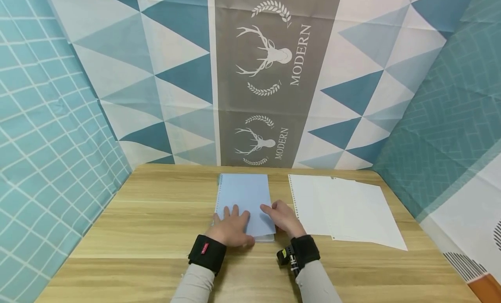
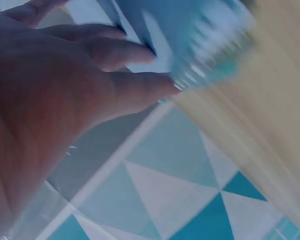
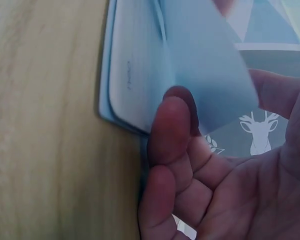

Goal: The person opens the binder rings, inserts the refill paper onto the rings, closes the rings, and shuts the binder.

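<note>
1. Far to the left of the notebook, I see a light blue cloth (image 1: 58,116) with white grid lines, at the side of the wooden table (image 1: 141,220)
2. The left hand (image 1: 232,230) rests, with its fingers spread, on the lower left part of the notebook's top; a black band (image 1: 207,254) is around the wrist
3. The notebook (image 1: 267,239) lies on the table, and a blue sheet (image 1: 243,190) with small holes along its left edge covers most of it
4. At the notebook's right edge, the right hand (image 1: 282,217) pinches the blue sheet between thumb and bent fingers, and this side is raised from the notebook
5. To the right of the notebook, white sheets (image 1: 313,203) lie overlapping on the table
</note>
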`<state>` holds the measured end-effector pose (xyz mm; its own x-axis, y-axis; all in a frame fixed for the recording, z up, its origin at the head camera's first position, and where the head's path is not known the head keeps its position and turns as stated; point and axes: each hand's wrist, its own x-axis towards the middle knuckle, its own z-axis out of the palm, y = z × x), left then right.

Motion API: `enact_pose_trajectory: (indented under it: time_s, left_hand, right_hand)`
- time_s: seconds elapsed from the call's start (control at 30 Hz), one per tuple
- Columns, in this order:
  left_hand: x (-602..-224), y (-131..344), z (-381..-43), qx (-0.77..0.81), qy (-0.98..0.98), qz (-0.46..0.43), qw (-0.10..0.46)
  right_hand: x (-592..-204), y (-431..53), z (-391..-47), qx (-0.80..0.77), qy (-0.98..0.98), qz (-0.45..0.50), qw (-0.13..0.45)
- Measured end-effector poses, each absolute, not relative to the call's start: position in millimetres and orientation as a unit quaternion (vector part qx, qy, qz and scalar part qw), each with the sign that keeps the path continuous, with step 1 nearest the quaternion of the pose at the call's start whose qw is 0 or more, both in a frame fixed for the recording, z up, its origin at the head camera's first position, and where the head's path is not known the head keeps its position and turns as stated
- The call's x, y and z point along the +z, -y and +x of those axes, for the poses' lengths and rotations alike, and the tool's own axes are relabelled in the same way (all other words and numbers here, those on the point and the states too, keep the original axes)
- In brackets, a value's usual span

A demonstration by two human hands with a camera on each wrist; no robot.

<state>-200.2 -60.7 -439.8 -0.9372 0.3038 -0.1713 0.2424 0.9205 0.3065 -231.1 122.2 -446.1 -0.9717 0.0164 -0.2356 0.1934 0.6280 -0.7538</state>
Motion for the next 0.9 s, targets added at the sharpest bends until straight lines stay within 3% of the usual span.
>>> enact_pose_trajectory:
  time_s: [0.33, 0.63, 0.9]
  left_hand:
    - [-447, 24, -182, 0.072, -0.985, 0.158, 0.012]
    - [-451, 18, -182, 0.017, -0.984, 0.159, -0.079]
    - [-457, 15, -183, -0.015, -0.983, 0.156, -0.092]
  right_hand:
    - [-447, -125, -229, -0.43, -0.897, 0.041, 0.099]
    - [-445, -125, -230, -0.435, -0.894, 0.033, 0.099]
    - [-448, -125, -229, -0.432, -0.896, 0.025, 0.102]
